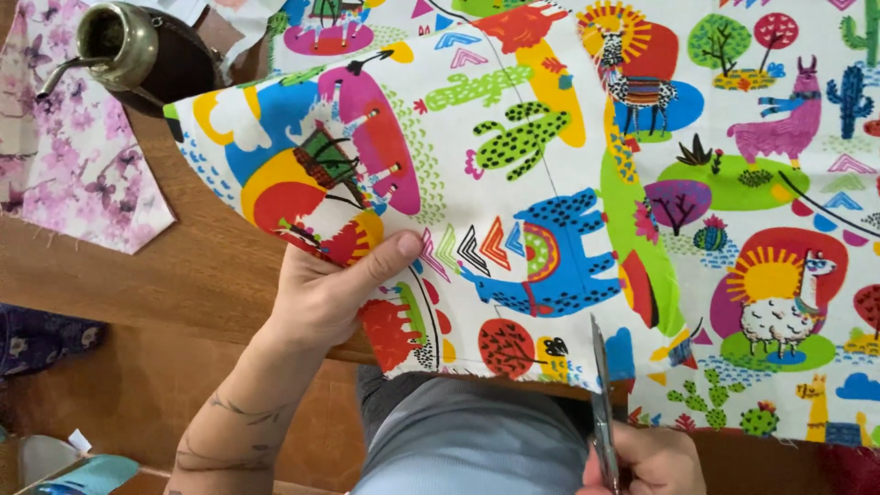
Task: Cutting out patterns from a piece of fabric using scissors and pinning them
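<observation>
From the head camera, a large piece of white cotton fabric (587,165) lies spread over the wooden table (183,275), covering its far and right parts and hanging a little over the near edge. The cloth is printed all over in bright colours: llamas in pink, blue and white, green spotted cactuses, yellow suns on red discs, small trees, and rows of little triangles. A thin dark line is drawn across it, running from the far side toward the near edge, and the near hem looks raw and slightly frayed. The left hand (335,289) pinches a folded-up flap of the fabric near the table's near edge, thumb on top and fingers tucked beneath, lifting that corner so it curls. The right hand (646,458), low at the near edge, is closed around the handles of a pair of scissors (600,403), whose blades point away from the person and meet the cloth's hem; whether the blades are parted is hard to tell at this angle. At the far left corner stand a metal cup (115,37) with a straw and a pink floral cloth (73,156).
</observation>
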